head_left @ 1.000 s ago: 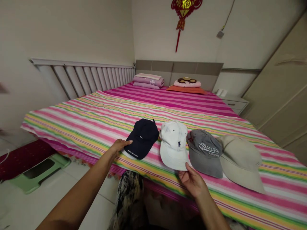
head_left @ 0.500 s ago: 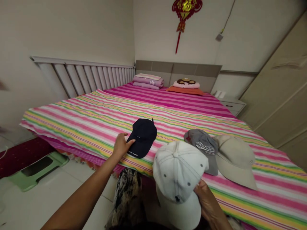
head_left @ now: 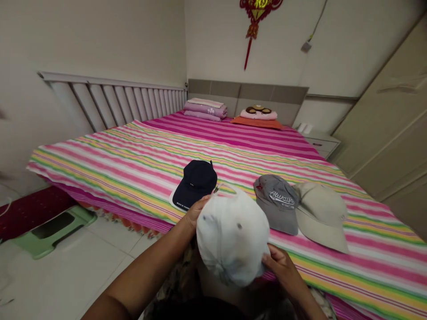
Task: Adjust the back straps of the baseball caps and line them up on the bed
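White cloth baseball cap [head_left: 233,238] is tilted at the near edge of a pink-striped bedspread [head_left: 116,162]; the right hand [head_left: 282,264], nearly closed, pinches its side, and the left hand [head_left: 196,213] touches the opposite side, its grip hidden. Beyond lie a beige cloth cap [head_left: 322,211], grey lettered cloth cap [head_left: 276,202] and navy curved-brim cap [head_left: 198,180].

You read white script "Always" on the front of the grey cap [head_left: 278,205]; the smaller line beneath is illegible. On the navy cap's [head_left: 198,181] brim, you note small white capitals beginning "BELIEVE". Your red wall hanging [head_left: 256,14] bears a gold "福", cropped at top.
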Tool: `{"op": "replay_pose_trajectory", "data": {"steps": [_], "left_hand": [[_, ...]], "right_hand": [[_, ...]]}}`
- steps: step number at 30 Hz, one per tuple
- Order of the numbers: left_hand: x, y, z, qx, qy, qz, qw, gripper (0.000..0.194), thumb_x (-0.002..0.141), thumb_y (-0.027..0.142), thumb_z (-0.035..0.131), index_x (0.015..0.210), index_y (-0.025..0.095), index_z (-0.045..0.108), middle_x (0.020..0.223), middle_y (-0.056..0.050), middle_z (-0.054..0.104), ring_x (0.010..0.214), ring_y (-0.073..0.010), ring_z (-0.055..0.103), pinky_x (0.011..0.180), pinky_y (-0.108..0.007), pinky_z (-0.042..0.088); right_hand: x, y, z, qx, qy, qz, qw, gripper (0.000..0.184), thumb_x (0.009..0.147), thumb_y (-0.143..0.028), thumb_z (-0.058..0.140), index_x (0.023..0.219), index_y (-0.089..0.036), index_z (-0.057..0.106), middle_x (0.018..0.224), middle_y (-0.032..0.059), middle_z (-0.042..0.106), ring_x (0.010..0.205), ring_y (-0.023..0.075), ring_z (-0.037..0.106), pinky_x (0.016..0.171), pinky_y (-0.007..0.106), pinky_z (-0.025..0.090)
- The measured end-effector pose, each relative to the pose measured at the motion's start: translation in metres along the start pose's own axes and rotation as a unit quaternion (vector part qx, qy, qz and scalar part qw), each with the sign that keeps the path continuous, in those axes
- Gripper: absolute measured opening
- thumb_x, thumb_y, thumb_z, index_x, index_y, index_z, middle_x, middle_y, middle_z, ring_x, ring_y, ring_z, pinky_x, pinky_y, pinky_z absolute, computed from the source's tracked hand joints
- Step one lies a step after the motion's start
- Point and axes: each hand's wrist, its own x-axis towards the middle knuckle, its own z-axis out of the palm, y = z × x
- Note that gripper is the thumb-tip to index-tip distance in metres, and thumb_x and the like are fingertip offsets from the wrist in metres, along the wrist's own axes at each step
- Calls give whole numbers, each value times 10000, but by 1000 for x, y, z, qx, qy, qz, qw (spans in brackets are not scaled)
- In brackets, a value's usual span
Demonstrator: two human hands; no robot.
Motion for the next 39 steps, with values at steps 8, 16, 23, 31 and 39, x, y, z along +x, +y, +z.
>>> {"op": "replay_pose_trajectory", "data": {"steps": [8, 16, 23, 31, 39], "left_hand": [[-10, -15, 28, 30, -107, -61, 992, 301, 478, 190, 740, 743, 89, 638, 601, -25, 620, 462, -77, 524, 472, -176, 377], [-24, -11, 38, 59, -218, -162, 961, 576, 399, 244, 775, 934, 79, 640, 792, -94, 659, 690, -173, 595, 654, -260, 437], [-22, -15, 52, 83, -72, -138, 984, 253, 513, 252, 746, 687, 81, 679, 582, -55, 626, 488, -91, 530, 510, -193, 383], [-22, -15, 52, 115, -71, -155, 979, 251, 502, 239, 732, 684, 74, 678, 574, -53, 634, 455, -91, 527, 460, -190, 374], [-24, -25, 54, 113, -3, -116, 987, 234, 458, 242, 765, 582, 84, 645, 490, -31, 595, 418, -84, 491, 454, -204, 365]], "right_hand": [[-6, -29, 5, 128, -33, -53, 990, 508, 683, -517, 600, 1095, -219, 592, 1051, 114, 638, 963, 272, 579, 853, 402, 420], [5, -57, 31, 30, 52, -80, 995, 267, 675, -393, 676, 837, -183, 647, 603, 3, 594, 495, 104, 502, 474, 211, 405], [4, -56, 38, 121, 49, -47, 990, 275, 613, -359, 727, 794, -167, 651, 567, 8, 592, 467, 104, 493, 436, 209, 391], [8, -65, 36, 64, 24, -80, 994, 242, 612, -335, 728, 764, -160, 659, 566, -5, 557, 456, 72, 435, 403, 178, 355], [14, -57, 38, 70, 6, -67, 995, 281, 683, -415, 656, 644, -160, 545, 452, -59, 407, 385, 44, 277, 353, 167, 189]]}}
